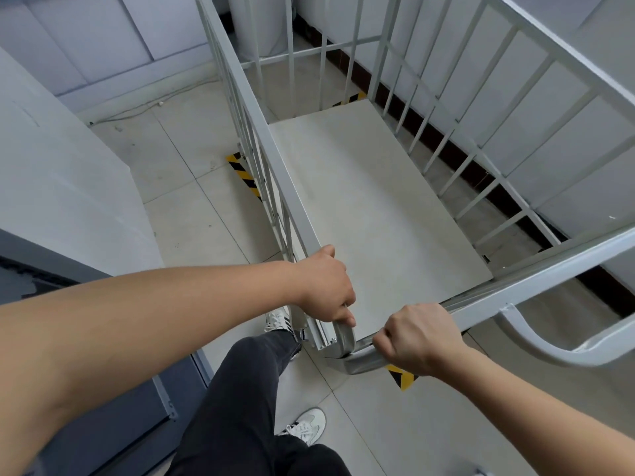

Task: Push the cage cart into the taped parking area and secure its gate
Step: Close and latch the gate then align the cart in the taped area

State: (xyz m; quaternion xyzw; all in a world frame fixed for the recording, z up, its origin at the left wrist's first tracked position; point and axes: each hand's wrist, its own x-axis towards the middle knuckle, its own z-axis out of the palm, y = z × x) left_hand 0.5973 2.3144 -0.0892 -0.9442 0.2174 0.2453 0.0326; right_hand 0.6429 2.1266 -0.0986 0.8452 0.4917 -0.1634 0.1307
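Observation:
The grey metal cage cart [261, 132] fills the middle of the view, its barred sides rising round a pale flat deck [371, 207]. My left hand [326, 286] grips the top rail of the cart's left side near its near corner. My right hand [422, 338] grips the near top rail by the same corner. A curved handle bar [536, 341] sticks out from the near side at the right. Yellow-and-black floor tape shows beside the cart's left side [245, 176], beyond its far end [350, 98] and under the near corner [402, 376].
White wall panels with a dark skirting [446, 146] run close along the cart's right side. A white panel [68, 187] and a dark grey cabinet [113, 400] stand to the left. A cable [151, 106] lies on the tiled floor. My legs and white shoes [309, 427] are below the cart's corner.

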